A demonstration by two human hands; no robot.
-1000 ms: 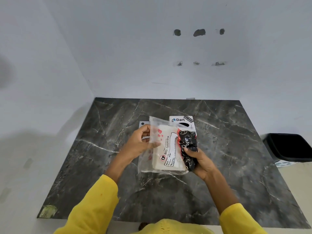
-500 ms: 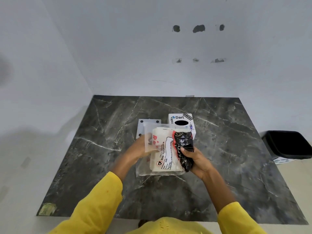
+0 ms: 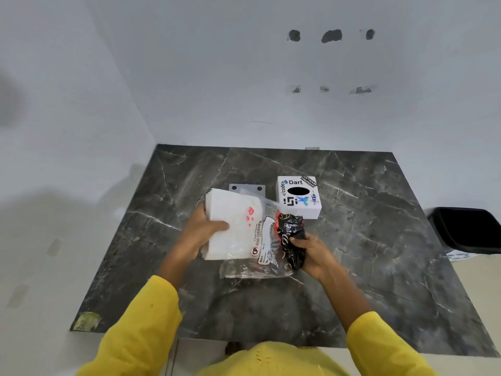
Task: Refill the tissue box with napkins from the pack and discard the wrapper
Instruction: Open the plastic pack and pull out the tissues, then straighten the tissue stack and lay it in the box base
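Note:
My left hand (image 3: 202, 234) grips a white stack of napkins (image 3: 230, 213), pulled partway out of the left end of its clear wrapper (image 3: 260, 264). The wrapper has red lip prints, a white label and a crumpled black end, and my right hand (image 3: 314, 256) is closed on that black end. Both are held just above the dark marble table (image 3: 379, 240). A white tissue box (image 3: 298, 196) with stickers and a dark oval slot on top stands just beyond the wrapper, to the right.
A flat grey plate (image 3: 246, 189) with dark holes lies left of the tissue box, partly behind the napkins. A black bin (image 3: 466, 229) stands on the floor past the table's right edge. White walls close the back and left sides.
The napkin stack has slid leftward, mostly out of the wrapper, in my left hand. My right hand still holds the wrapper's black end. The tissue box is now fully uncovered.

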